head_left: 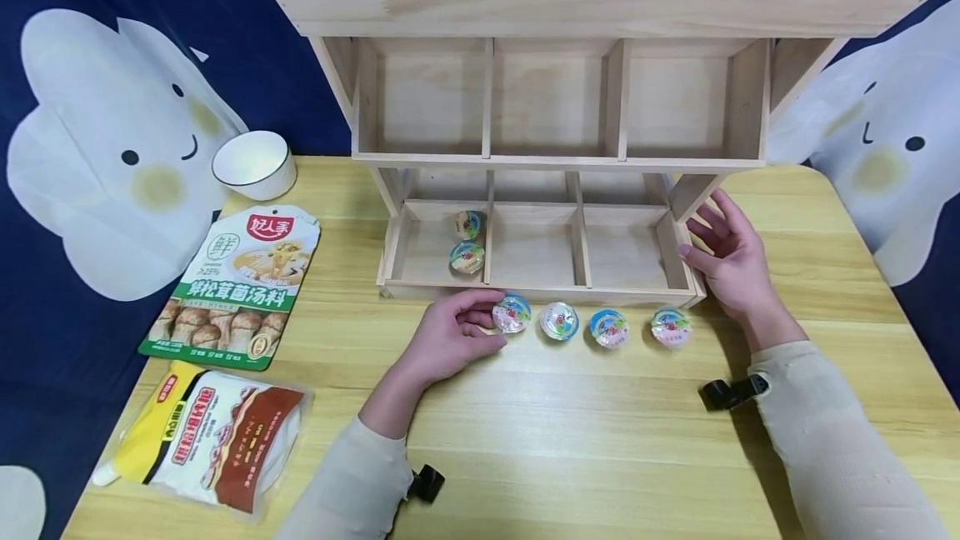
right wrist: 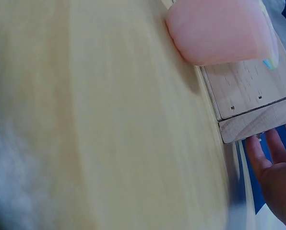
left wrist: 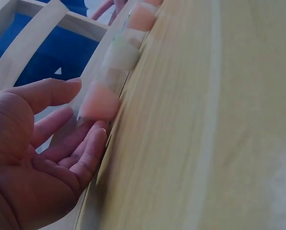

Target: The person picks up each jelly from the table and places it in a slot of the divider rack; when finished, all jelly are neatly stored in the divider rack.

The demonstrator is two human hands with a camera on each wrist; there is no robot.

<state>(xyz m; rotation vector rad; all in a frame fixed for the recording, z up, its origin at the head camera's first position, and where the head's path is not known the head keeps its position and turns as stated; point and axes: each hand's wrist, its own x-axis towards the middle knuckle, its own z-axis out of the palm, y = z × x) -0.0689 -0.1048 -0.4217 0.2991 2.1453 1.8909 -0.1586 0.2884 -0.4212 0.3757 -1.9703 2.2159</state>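
Note:
In the head view, four small jelly cups stand in a row before the wooden rack's bottom tray. The leftmost jelly cup [head_left: 512,314] is beside my left hand [head_left: 457,332], its thumb and fingers parted around the near side. Pink jelly [left wrist: 100,101] shows through this cup in the left wrist view, close to the fingertips; no pinch is visible. My right hand [head_left: 731,257] touches the right side of the bottom tray [head_left: 540,294], fingers spread along it. Two jelly cups [head_left: 468,250] lie in the tray's left compartment. Another pink jelly cup [right wrist: 220,31] looms large in the right wrist view.
Higher tiers of the wooden rack [head_left: 562,2] overhang the bottom tray. Along the table's left side are a white bowl [head_left: 255,165], a mushroom soup seasoning pouch [head_left: 232,286] and a yellow, white and brown bag [head_left: 210,436]. Dark blue cloth [head_left: 315,107] hangs behind.

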